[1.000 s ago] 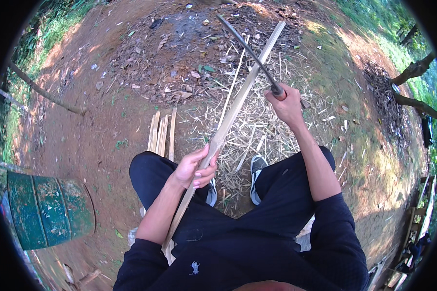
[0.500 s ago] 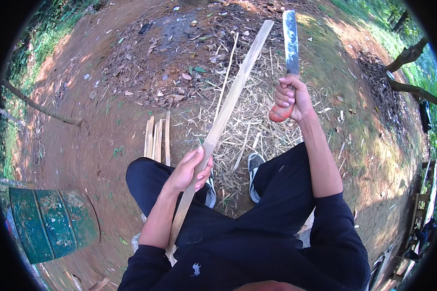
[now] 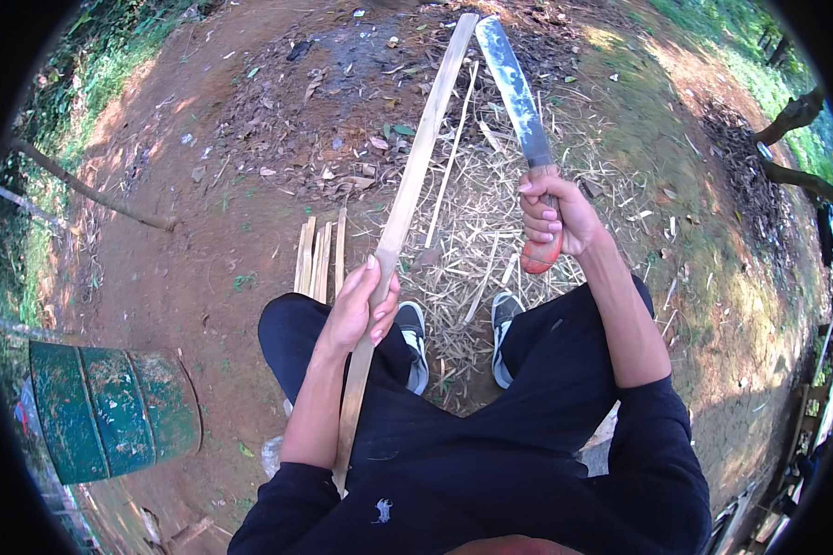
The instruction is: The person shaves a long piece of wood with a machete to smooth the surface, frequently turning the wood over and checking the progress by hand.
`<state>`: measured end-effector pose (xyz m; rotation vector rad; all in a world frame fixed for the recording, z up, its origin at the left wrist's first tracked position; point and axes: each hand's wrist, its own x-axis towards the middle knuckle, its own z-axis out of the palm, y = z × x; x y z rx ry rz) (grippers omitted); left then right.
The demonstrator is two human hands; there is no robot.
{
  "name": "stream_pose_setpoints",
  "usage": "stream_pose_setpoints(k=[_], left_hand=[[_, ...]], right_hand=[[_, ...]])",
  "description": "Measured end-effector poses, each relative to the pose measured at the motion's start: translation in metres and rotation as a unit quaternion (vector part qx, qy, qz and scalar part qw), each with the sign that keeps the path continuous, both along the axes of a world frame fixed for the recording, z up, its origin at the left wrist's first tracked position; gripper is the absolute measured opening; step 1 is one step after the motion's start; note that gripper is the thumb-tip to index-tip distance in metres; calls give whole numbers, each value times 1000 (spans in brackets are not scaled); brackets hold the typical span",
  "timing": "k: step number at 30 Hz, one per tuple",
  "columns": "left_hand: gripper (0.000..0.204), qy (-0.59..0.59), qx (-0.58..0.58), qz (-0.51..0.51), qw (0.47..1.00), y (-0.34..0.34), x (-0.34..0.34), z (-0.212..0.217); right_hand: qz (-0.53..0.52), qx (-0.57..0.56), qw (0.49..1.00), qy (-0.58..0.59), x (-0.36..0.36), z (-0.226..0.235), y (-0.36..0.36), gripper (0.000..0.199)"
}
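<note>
My left hand (image 3: 364, 301) is closed round a long flat wooden strip (image 3: 423, 157), gripping it below its middle. The strip slants up and away from my lap, its lower end lying along my left forearm. In my right hand (image 3: 561, 215) is a machete (image 3: 516, 97), the fingers wrapped round its handle, whose butt is red. The dark, scuffed blade points up and leans left, its tip close beside the strip's far end. Whether the two touch I cannot tell.
Pale wood shavings (image 3: 463, 268) cover the ground between and beyond my shoes. Several cut strips (image 3: 317, 259) lie by my left knee. A thin stick (image 3: 453, 153) rests among the shavings. A green metal drum (image 3: 116, 412) is at the left, and branches (image 3: 796, 116) stand at the far right.
The machete's blade has swung left, its tip coming near the strip's far end, and my right hand is slightly lower. The strip has turned more upright. The whole view has shifted a little.
</note>
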<state>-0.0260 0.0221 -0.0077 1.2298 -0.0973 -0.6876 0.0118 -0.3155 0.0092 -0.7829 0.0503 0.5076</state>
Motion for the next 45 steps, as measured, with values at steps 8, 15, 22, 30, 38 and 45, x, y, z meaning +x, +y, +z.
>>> stream_pose_setpoints(k=[8, 15, 22, 30, 38, 45], left_hand=[[46, -21, 11, 12, 1000, 2, 1, 1], [46, -22, 10, 14, 1000, 3, 2, 2], [46, -27, 25, 21, 999, 3, 2, 2], [48, -43, 54, 16, 998, 2, 4, 2], [46, -59, 58, 30, 996, 4, 1, 6], [46, -67, 81, -18, 994, -8, -12, 5]], right_hand=[[2, -14, 1000, 15, -2, -2, 15, 19], [18, 1, 1000, 19, -2, -4, 14, 23], [29, 10, 999, 19, -4, -2, 19, 20], [52, 27, 997, 47, -6, -10, 26, 16], [100, 31, 993, 48, -8, -10, 31, 21], [88, 84, 993, 11, 5, -4, 20, 18]])
